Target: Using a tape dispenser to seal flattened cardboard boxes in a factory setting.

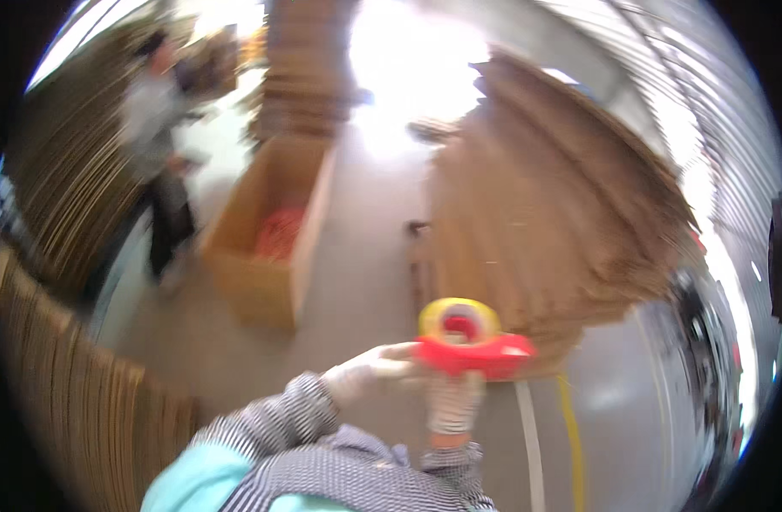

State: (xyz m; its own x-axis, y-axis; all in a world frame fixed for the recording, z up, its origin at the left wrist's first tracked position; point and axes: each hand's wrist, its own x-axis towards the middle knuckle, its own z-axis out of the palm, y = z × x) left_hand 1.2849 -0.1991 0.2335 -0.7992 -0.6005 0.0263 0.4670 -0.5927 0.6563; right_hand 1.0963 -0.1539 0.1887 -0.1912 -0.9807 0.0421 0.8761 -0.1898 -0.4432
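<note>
A red tape dispenser point(493, 358) with a yellow-edged roll of tape point(439, 314) is held up in front of me, above the floor. My right hand point(456, 401), in a pale glove, grips the dispenser from below. From the left, my left hand point(375, 373), also gloved, reaches to the dispenser's near left side with its fingers closed against it. Motion blur hides the exact finger positions.
An open cardboard box point(250, 294) with red material point(280, 233) inside stands ahead left. Tall stacks of flat cardboard point(553, 205) rise to the right, with others at left point(75, 162) and far ahead point(305, 68). Another person point(156, 128) stands at left. Floor lines point(570, 435) run at right.
</note>
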